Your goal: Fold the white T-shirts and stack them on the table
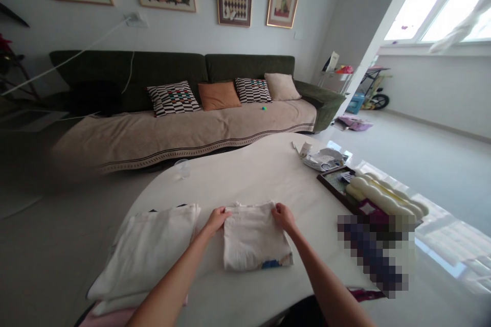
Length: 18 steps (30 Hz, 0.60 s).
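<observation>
A white garment [255, 237], folded into a rough square with a blue and tan print at its lower right edge, lies flat on the white table [215, 181]. My left hand [217, 218] pinches its upper left corner between thumb and fingers. At the upper right corner, my right hand [283, 215] grips the cloth the same way. Left of it rests a stack of white clothes [153, 248], with a pink piece [111, 315] showing underneath, partly behind my left forearm.
A clear cup [183, 168] stands near the table's far left edge. On the right are a crumpled plastic package [324, 158], a dark tray [332, 186] and a cream puffy tissue holder [383, 196]. A long sofa [215, 120] with cushions is behind the table.
</observation>
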Each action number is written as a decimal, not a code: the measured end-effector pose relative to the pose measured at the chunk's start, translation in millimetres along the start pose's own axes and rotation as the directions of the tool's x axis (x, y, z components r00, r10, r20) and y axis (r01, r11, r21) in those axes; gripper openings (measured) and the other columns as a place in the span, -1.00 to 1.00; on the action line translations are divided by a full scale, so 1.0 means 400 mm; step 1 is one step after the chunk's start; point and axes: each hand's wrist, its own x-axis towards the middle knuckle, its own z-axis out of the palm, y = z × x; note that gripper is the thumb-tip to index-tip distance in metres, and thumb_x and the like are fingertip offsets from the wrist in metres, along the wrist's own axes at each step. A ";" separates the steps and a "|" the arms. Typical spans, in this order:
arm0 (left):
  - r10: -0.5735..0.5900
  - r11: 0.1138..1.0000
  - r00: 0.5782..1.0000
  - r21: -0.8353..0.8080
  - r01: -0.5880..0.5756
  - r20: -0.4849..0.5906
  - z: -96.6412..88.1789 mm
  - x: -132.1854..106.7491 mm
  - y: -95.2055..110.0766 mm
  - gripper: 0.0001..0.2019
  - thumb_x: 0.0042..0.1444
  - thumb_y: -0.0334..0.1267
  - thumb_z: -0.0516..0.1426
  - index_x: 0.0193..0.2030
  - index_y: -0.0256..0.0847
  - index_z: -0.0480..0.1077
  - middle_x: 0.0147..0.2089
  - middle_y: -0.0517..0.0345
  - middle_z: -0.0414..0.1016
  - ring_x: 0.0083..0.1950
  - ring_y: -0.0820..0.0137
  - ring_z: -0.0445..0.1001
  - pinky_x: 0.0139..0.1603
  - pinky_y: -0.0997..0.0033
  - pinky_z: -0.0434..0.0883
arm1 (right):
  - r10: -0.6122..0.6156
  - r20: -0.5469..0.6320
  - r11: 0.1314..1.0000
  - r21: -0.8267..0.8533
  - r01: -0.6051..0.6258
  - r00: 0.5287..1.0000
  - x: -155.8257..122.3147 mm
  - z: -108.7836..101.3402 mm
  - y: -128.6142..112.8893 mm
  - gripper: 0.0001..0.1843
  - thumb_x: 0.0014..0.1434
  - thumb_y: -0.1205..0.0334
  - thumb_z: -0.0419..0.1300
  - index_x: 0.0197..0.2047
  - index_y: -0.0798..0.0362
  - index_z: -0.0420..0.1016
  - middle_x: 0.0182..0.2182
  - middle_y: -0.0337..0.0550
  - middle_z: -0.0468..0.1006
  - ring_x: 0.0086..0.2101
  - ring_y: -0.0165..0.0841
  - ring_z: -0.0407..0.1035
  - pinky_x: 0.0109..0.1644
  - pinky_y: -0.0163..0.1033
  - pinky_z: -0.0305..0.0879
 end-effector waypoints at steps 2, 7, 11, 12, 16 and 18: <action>0.064 0.998 0.997 0.009 -0.064 -0.044 0.000 0.001 -0.017 -0.76 0.10 -0.11 0.14 -0.33 -0.29 0.39 -0.44 0.24 0.44 -0.39 0.45 0.42 -0.37 0.48 0.33 | 0.012 -0.041 1.000 0.003 -0.012 0.999 0.000 0.012 0.016 -0.68 0.25 0.13 0.13 0.03 0.09 0.36 -0.05 -0.09 0.44 -0.15 -0.31 0.41 -0.10 -0.08 0.40; 0.144 0.985 0.984 0.107 -0.133 -0.106 -0.013 0.046 -0.003 -0.78 0.09 -0.17 0.08 -0.24 -0.28 0.41 -0.46 0.25 0.45 -0.42 0.43 0.43 -0.42 0.52 0.32 | -0.002 -0.111 0.999 -0.054 -0.004 0.994 0.026 -0.009 0.027 -0.68 0.25 0.13 0.12 0.03 0.10 0.35 -0.07 -0.10 0.45 -0.18 -0.33 0.42 -0.13 -0.10 0.41; 0.183 0.959 0.954 0.257 -0.120 -0.236 0.006 0.071 0.014 -0.79 0.04 -0.39 0.08 -0.15 -0.30 0.41 -0.30 0.08 0.51 -0.22 0.30 0.49 -0.16 0.32 0.40 | -0.053 -0.195 0.984 -0.175 0.019 0.979 0.019 -0.004 0.001 -0.64 0.27 0.15 0.10 0.10 0.08 0.31 0.01 -0.05 0.41 -0.09 -0.27 0.39 -0.03 -0.03 0.37; 0.212 0.947 0.939 0.295 -0.129 -0.269 0.019 0.061 0.016 -0.72 0.04 -0.43 0.07 -0.08 -0.31 0.39 -0.18 -0.01 0.51 -0.09 0.24 0.48 -0.05 0.24 0.39 | -0.088 -0.211 0.977 -0.211 0.042 0.974 0.007 0.006 -0.011 -0.62 0.29 0.19 0.06 0.14 0.08 0.27 0.07 0.01 0.37 0.00 -0.22 0.34 0.05 -0.01 0.31; 0.396 0.860 0.890 0.431 -0.273 -0.228 0.096 -0.048 -0.011 -0.53 0.09 -0.46 0.03 0.18 -0.23 0.26 0.26 -0.09 0.24 0.33 0.23 0.10 0.30 0.13 0.10 | -0.298 -0.113 0.907 -0.341 0.245 0.948 -0.061 0.067 -0.055 -0.50 0.28 0.22 -0.01 0.29 -0.07 0.14 0.33 -0.05 0.01 0.30 -0.12 -0.17 0.31 0.09 -0.15; 0.489 0.729 0.872 0.559 -0.395 -0.022 0.137 -0.121 -0.051 -0.47 0.13 -0.38 0.04 0.27 -0.13 0.17 0.36 -0.01 0.11 0.39 0.19 -0.03 0.34 0.05 0.03 | -0.373 0.002 0.861 -0.371 0.347 0.928 -0.090 0.099 -0.064 -0.45 0.23 0.08 0.07 0.28 -0.26 0.13 0.36 -0.24 -0.05 0.32 -0.05 -0.31 0.30 0.22 -0.28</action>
